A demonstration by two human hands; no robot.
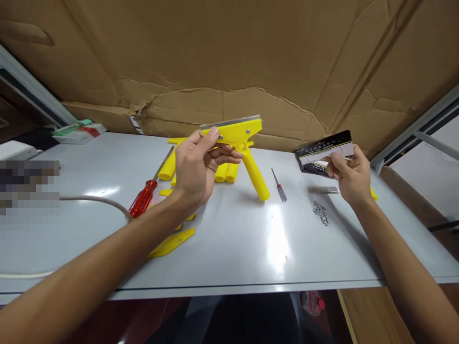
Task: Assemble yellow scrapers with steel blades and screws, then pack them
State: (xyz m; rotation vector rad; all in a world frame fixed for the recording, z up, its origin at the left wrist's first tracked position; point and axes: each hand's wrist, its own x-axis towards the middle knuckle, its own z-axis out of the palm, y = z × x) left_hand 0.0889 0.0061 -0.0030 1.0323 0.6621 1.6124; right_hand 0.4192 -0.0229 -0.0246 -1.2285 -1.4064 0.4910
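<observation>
Raised over the middle of the table, my left hand (197,165) grips a yellow scraper (256,177) by its head, thumb on the front. A metal blade (233,123) runs along the scraper's top edge, two screws show in the head, and the handle points down to the right. On the right, my right hand (351,174) pinches a black-and-white printed packet (319,150), tilted, above the table. Below that packet lies a flat metal strip (322,190), and nearer me is a small pile of screws (320,213).
A small screwdriver (279,187) lies mid-table. Left of it are a large red-handled screwdriver (143,197), yellow tubular handles (226,173) and flat yellow pieces (174,242). A cable (96,198) crosses the left side. Cardboard (222,57) stands behind the table (233,258).
</observation>
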